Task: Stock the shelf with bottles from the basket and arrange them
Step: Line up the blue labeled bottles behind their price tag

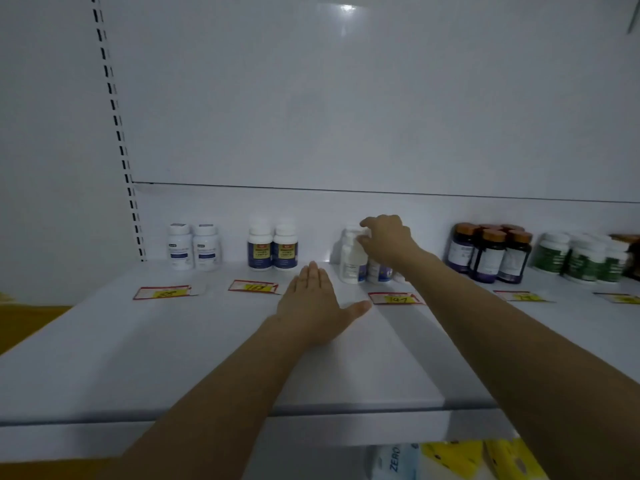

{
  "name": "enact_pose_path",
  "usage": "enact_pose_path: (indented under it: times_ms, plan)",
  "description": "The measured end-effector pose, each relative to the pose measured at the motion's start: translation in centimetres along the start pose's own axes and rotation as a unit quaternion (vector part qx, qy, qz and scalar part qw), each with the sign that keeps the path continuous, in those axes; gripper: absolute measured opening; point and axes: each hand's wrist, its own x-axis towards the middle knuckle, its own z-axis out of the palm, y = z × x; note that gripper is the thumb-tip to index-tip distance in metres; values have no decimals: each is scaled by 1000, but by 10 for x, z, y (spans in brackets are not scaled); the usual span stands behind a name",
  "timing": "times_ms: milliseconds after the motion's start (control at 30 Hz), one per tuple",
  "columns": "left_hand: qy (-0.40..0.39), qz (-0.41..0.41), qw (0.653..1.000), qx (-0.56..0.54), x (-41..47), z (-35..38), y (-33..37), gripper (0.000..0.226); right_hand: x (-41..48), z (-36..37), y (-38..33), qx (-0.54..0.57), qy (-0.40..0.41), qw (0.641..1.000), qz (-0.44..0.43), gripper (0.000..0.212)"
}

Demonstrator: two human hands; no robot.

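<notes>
Right hand [389,242] grips white bottle [352,261] by cap, fingers curled over top. We judge this as squaring it up behind price tag [394,298]. Bottle stands upright at back of shelf [173,358], touching second bottle [379,271] half hidden by our wrist. Left hand [317,303] lies flat on shelf, fingers straight, holding nothing, likely bracing our long reach. Hands apart. Blue-label pair [273,249] and dark bottles [491,252] already grouped behind own tags. Basket not in view.
</notes>
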Motion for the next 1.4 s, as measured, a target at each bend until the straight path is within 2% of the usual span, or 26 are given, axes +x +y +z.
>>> enact_pose_path:
  times_ms: [133,267,367,467,600,700,800,867,967,1067,1133,1167,1300,1367,1400]
  plan:
    - [-19,-34,999,-26,10,20,28,106,-3,14,20,1,-16,999,-39,43]
    - [-34,-56,998,8,11,28,37,102,1,25,31,31,34,997,-59,42]
    - [-38,-65,997,17,8,25,39,100,4,24,32,75,48,994,-65,34]
    - [-36,-73,997,15,6,23,41,100,4,23,28,91,60,990,-87,28]
    - [-32,-80,996,-13,5,21,43,100,2,22,21,153,86,981,-85,30]
    - [9,-91,990,-109,1,16,44,96,-2,11,18,246,98,961,-82,36]
    - [84,-79,951,-287,0,0,45,72,-12,-7,21,377,58,921,-77,41]
    - [119,-76,922,-360,5,-8,43,65,-18,-14,25,401,31,912,-74,37]
    - [145,-59,896,-415,14,-12,41,49,-21,-15,26,411,39,908,-67,23]
    - [154,-46,877,-453,14,-9,39,42,-24,-10,30,439,26,897,-53,28]
    - [140,-43,858,-493,12,-8,36,41,-23,-6,36,489,-29,871,-48,32]
    - [120,-39,841,-526,13,-8,34,42,-23,-6,39,527,-66,846,-44,31]
    - [15,2,731,-682,11,-13,30,52,-23,-13,41,693,-160,702,-28,18]
    - [-19,14,701,-713,10,-14,29,47,-24,-15,41,731,-178,658,-29,19]
    - [-25,17,689,-724,10,-14,28,42,-25,-15,41,738,-183,649,-32,21]
